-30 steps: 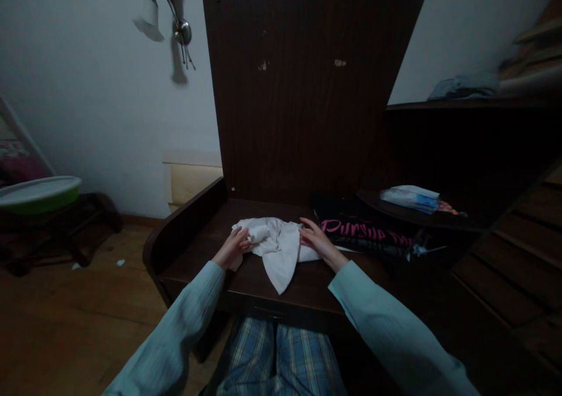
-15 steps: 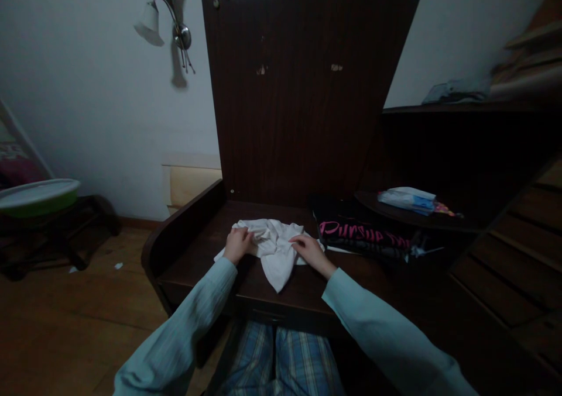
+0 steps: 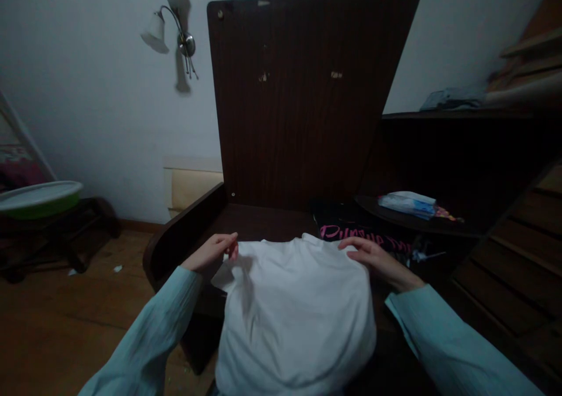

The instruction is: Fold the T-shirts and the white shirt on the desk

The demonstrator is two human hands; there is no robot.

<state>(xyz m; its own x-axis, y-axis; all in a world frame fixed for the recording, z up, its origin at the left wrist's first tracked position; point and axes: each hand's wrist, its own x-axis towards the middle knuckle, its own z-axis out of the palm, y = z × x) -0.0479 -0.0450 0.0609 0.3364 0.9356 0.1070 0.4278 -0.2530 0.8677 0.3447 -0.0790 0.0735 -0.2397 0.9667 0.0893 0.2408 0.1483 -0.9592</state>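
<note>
Tub (image 3: 41,207), green-sided with a white top, sat at far left on a dark stool (image 3: 72,235). Wall lamp (image 3: 156,33) was mounted next, its shade tipped downward. Left hand (image 3: 213,252): fingertips pinched together on the upper left corner of the white cloth (image 3: 298,311). Cloth was spread between both hands above the front of the dark desk (image 3: 259,223), wrinkled, its lower part hanging toward the wearer's lap. A dark panel (image 3: 298,133) stood upright behind. Right hand (image 3: 375,258): fingers bent, gripping the cloth's upper right edge. Black item (image 3: 340,221) with pink lettering lay just beyond that hand, partly hidden by it. Farther right, a white-and-blue packet (image 3: 408,204) rested on a low shelf (image 3: 456,227).
</note>
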